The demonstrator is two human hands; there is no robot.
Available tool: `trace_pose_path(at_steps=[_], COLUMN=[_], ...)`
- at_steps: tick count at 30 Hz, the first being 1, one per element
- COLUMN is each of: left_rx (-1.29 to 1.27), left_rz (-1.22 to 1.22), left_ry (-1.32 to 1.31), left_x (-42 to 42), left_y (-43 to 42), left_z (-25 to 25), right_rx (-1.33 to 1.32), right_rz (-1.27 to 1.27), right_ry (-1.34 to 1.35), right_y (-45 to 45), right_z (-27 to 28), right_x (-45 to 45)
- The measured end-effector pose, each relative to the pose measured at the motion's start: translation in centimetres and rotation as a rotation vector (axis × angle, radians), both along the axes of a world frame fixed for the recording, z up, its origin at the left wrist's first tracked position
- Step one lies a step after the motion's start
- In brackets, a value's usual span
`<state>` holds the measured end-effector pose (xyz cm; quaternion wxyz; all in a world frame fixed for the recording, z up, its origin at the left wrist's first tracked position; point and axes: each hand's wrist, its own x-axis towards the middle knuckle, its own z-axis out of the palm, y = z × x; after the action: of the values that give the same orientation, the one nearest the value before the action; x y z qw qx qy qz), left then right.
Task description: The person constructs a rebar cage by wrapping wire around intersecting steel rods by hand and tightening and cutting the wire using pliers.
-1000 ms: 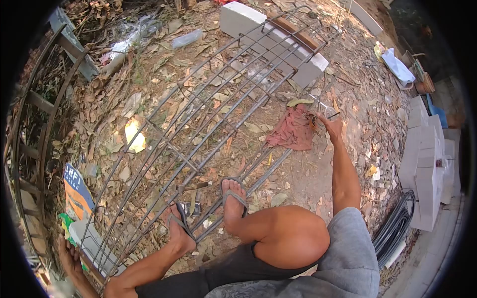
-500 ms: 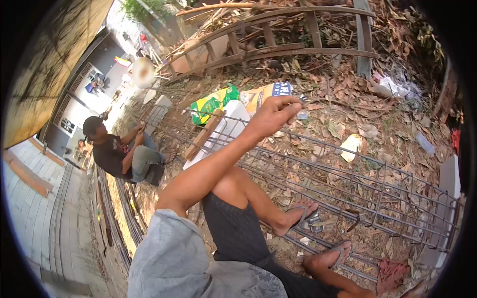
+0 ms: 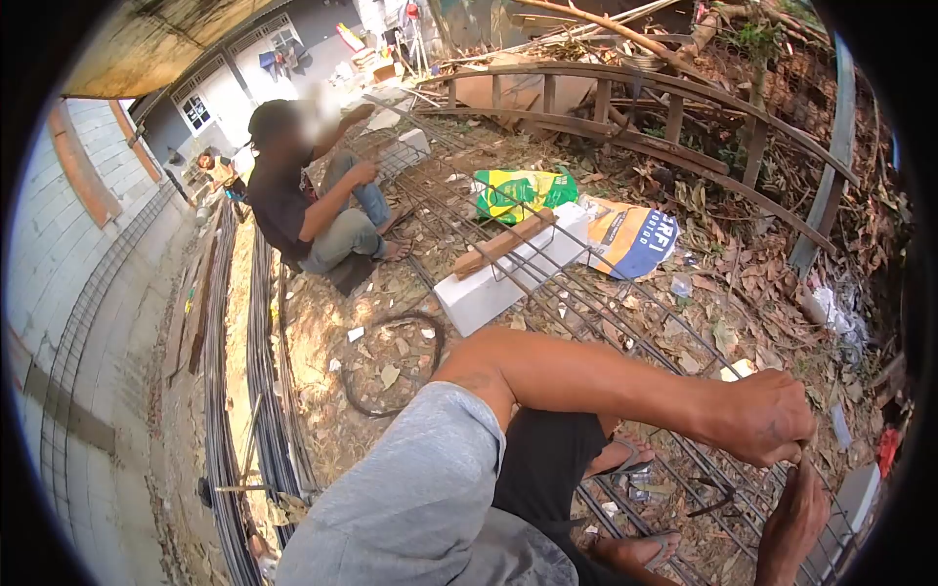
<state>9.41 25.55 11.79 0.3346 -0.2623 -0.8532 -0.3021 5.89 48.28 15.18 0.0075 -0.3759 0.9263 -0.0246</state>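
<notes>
Beyond my knees lies a long rebar cage [image 3: 625, 317] of thin steel bars. Over its near right part, my left hand [image 3: 767, 418] is closed in a fist, knuckles up. Just below it is my right hand [image 3: 796, 518], its fingers pressed together and almost touching the left. Whatever is pinched between them is too small to make out. A pale block [image 3: 489, 301] sits under the cage, with a wooden piece [image 3: 503, 244] lying across it. My sandalled feet rest beside the bars.
A co-worker [image 3: 293, 210] squats at the far end of the cage. Bundled steel bars [image 3: 259, 361] and a wire coil [image 3: 440, 337] lie left. Green-yellow [image 3: 523, 193] and blue-orange sacks [image 3: 635, 239] lie on leafy ground. A wooden ladder-like frame [image 3: 625, 132] stands behind.
My left hand has come down from above the cage and moved right, close to my right hand, which has come into view. The view has turned left. The co-worker has lifted an arm.
</notes>
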Motion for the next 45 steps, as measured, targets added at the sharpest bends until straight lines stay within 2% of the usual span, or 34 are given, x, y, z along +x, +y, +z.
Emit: trace_pose_path(at_steps=[3,4,6,7,9,12,15,16,19,22,25,29,31,34,36,38,40,44,45], left_rx=[-0.226,-0.264,-0.336,-0.368,-0.225,-0.024,0.116,0.151,0.201,0.241,0.268,0.331,0.292,0.252,0.06,-0.039,-0.146,-0.227,-0.204], left_rz=[0.057,0.159,0.239,0.271,0.175,0.069,-0.026,-0.062,0.004,0.244,0.227,0.224,0.247,0.284,0.393,0.367,0.43,0.557,0.582], left_ry=[0.113,0.101,-0.252,-0.432,-0.462,-0.469,-0.457,-0.455,-0.283,-0.265,-0.425,-0.348,-0.319,-0.328,-0.418,-0.482,-0.335,-0.236,-0.247], left_x=[1.1,1.7,1.4,1.2,1.3,1.5,1.2,1.1,1.2,2.0,3.8,3.1,2.4,1.8,0.4,-2.4,-2.6,-0.2,0.1], left_y=[-2.5,-3.2,-4.8,-5.4,-6.6,-7.0,-6.2,-5.9,-5.5,-6.7,-7.9,-8.2,-8.1,-8.3,-8.1,-6.9,-5.1,-5.7,-6.2], left_z=[-0.5,-1.0,-1.6,-1.9,-2.7,-3.6,-4.5,-4.8,-5.4,-5.7,-4.1,-5.0,-5.6,-6.1,-5.8,-5.5,-5.6,-7.1,-7.0], right_rx=[-0.019,-0.013,0.014,-0.006,-0.057,0.11,-0.012,-0.03,-0.046,-0.015,-0.203,-0.098,-0.045,-0.347,-0.232,-0.178,-0.241,-0.376,-0.329], right_rz=[0.291,0.265,0.202,0.228,0.27,0.158,0.378,0.353,0.31,0.316,0.434,0.353,0.323,0.464,0.298,0.246,0.365,0.728,0.623], right_ry=[0.372,0.3,0.159,0.198,0.275,0.169,0.28,0.249,0.197,0.192,0.22,0.187,0.176,0.042,-0.045,-0.049,-0.069,-0.052,-0.057], right_y=[-0.3,-0.7,-1.5,-1.9,-2.6,-2.5,-2.7,-3.0,-4.7,-5.7,-6.2,-6.2,-6.8,-6.9,-4.5,-2.7,-3.8,-8.1,-9.0], right_z=[-1.8,-2.0,-1.8,-1.6,-1.2,-1.8,-2.2,-2.4,-3.3,-3.6,-5.0,-5.8,-6.2,-9.6,-9.3,-8.8,-10.0,-6.5,-5.6], right_x=[0.2,0.3,0.4,0.8,2.0,2.0,1.9,1.7,0.8,-0.2,-1.4,-3.2,-4.4,-8.7,-9.7,-12.7,-13.8,-4.6,-4.1])
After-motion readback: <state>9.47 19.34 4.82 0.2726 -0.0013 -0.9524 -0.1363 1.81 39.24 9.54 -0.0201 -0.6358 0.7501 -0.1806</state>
